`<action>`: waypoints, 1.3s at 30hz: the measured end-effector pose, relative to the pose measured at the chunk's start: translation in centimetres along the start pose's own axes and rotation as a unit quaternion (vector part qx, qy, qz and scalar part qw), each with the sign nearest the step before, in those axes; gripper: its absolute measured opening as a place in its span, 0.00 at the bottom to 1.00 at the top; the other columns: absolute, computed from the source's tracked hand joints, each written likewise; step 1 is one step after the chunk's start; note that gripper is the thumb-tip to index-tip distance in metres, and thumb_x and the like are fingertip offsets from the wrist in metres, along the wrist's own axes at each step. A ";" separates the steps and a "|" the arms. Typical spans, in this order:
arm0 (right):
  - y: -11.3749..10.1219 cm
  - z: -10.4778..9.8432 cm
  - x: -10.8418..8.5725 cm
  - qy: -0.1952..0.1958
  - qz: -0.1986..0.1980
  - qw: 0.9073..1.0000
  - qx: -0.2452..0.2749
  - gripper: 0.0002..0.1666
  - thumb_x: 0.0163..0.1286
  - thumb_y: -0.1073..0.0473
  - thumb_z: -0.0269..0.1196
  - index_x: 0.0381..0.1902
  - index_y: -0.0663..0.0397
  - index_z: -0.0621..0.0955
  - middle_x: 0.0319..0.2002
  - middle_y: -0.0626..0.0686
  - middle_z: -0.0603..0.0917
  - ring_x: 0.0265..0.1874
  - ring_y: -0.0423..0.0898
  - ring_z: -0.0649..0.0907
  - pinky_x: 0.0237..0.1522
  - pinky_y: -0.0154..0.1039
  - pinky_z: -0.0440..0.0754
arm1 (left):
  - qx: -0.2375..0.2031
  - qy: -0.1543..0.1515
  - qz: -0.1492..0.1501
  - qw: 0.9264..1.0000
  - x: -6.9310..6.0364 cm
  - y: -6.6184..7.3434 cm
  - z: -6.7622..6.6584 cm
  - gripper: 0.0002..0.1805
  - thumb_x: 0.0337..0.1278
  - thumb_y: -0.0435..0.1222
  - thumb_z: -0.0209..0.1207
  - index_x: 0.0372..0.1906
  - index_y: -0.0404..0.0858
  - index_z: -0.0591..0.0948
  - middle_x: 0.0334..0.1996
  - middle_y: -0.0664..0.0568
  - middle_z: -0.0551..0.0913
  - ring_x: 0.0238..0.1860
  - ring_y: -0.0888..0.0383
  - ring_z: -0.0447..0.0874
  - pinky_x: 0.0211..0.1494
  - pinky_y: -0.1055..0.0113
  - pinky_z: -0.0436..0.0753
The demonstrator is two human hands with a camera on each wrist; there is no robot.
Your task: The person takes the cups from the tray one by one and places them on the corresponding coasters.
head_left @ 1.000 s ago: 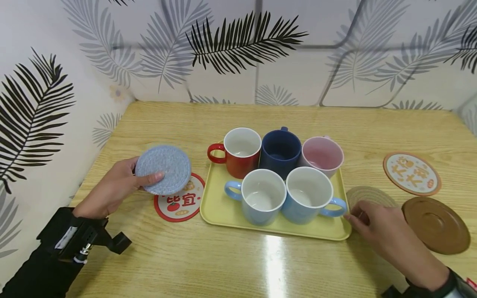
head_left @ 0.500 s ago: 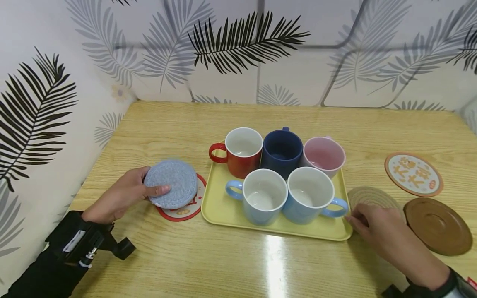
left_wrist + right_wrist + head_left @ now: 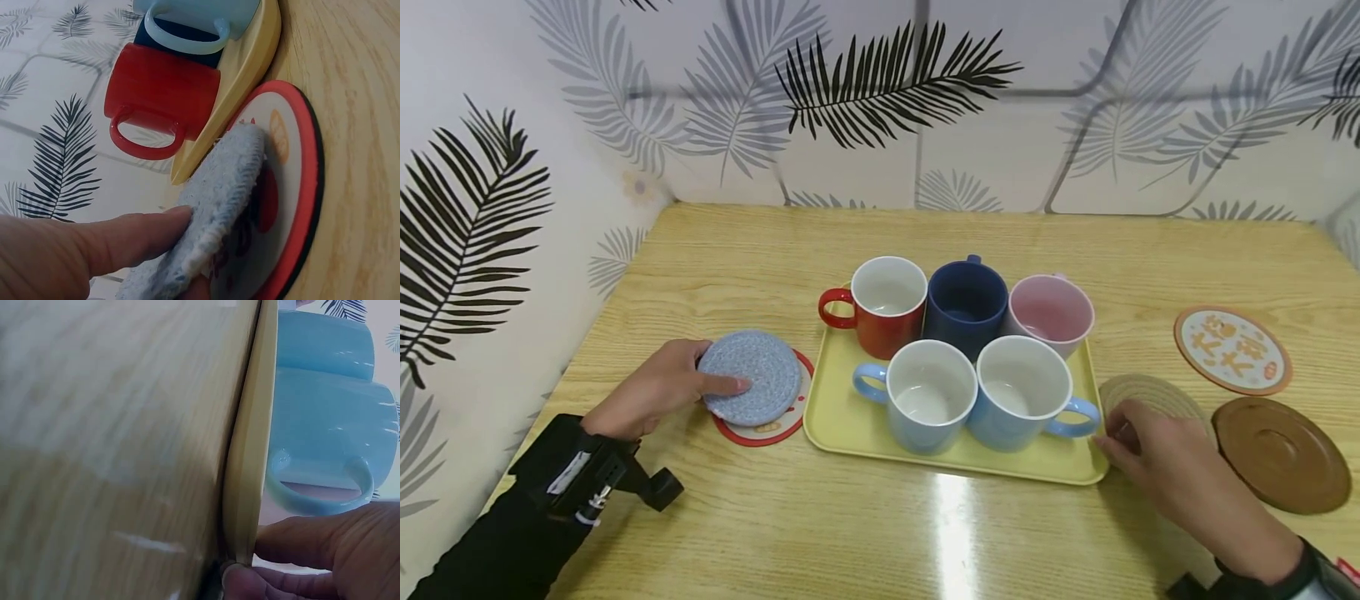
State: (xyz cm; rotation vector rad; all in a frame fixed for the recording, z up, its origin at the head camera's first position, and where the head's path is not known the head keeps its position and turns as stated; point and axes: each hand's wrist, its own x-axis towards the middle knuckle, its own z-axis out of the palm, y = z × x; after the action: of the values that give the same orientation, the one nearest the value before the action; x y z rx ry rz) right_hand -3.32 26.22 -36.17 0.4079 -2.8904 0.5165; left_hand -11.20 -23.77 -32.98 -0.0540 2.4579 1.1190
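Centre-left, the left hand (image 3: 658,387) pinches a blue coaster (image 3: 769,379) over a red-rimmed mat (image 3: 795,412); the right hand (image 3: 1172,462) pinches the tray (image 3: 844,417).

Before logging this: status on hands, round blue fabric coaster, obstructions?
Left hand pinching blue coaster, tilted over red-rimmed round coaster. Right hand pinching rim of yellow rectangular tray. Only fingers seen between coasters.

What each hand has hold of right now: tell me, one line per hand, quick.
Left hand: holding the grey-blue round coaster, thumb on top.
Right hand: pinching the yellow tray by its edge.
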 end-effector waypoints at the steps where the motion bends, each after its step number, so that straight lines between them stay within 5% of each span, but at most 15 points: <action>1: 0.0 0.0 0.0 0.002 0.000 1.000 0.003 0.15 0.52 0.69 0.77 0.29 0.57 0.79 0.20 0.44 0.82 0.20 0.39 0.79 0.23 0.38 0.75 | 0.001 0.000 -0.005 1.000 0.0 0.1 0.0 0.36 0.61 0.41 0.69 0.66 0.22 0.70 0.55 0.35 0.81 0.56 0.44 0.75 0.59 0.50 0.71; 8: -0.5 -0.1 0.0 -0.032 0.027 0.999 0.024 0.16 0.54 0.71 0.75 0.37 0.67 0.79 0.22 0.51 0.85 0.22 0.45 0.83 0.24 0.40 0.77 | 0.019 0.000 -0.014 1.000 0.4 0.4 -0.1 0.36 0.60 0.39 0.69 0.65 0.20 0.70 0.53 0.34 0.81 0.55 0.44 0.75 0.56 0.54 0.71; 18: -0.6 -0.1 -0.1 -0.040 0.022 0.999 0.027 0.16 0.56 0.70 0.73 0.38 0.65 0.78 0.23 0.47 0.84 0.21 0.38 0.78 0.23 0.37 0.74 | 0.011 0.025 -0.007 1.000 0.7 0.1 0.1 0.34 0.60 0.39 0.69 0.62 0.21 0.70 0.49 0.35 0.80 0.46 0.49 0.78 0.42 0.67 0.77; 33: -0.7 -0.1 -0.2 -0.017 0.010 1.000 0.021 0.17 0.55 0.71 0.74 0.37 0.64 0.78 0.23 0.48 0.84 0.21 0.41 0.80 0.22 0.38 0.75 | -0.010 0.066 0.015 0.998 0.8 0.4 0.4 0.30 0.62 0.36 0.68 0.60 0.22 0.69 0.52 0.34 0.76 0.51 0.45 0.76 0.43 0.69 0.77; 39: -0.7 -0.1 -0.2 -0.037 0.025 0.999 0.030 0.16 0.57 0.70 0.73 0.39 0.64 0.77 0.24 0.48 0.85 0.23 0.43 0.82 0.25 0.41 0.77 | -0.024 0.081 0.010 0.996 1.2 0.8 0.8 0.31 0.63 0.37 0.67 0.62 0.23 0.68 0.55 0.34 0.75 0.55 0.44 0.73 0.48 0.66 0.74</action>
State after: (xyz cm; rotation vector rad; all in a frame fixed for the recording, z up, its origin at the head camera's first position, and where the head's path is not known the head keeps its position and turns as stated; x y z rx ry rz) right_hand -2.93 25.67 -35.91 0.3712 -2.9682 0.6096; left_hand -12.14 -22.52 -33.31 -0.1405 2.5770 1.2262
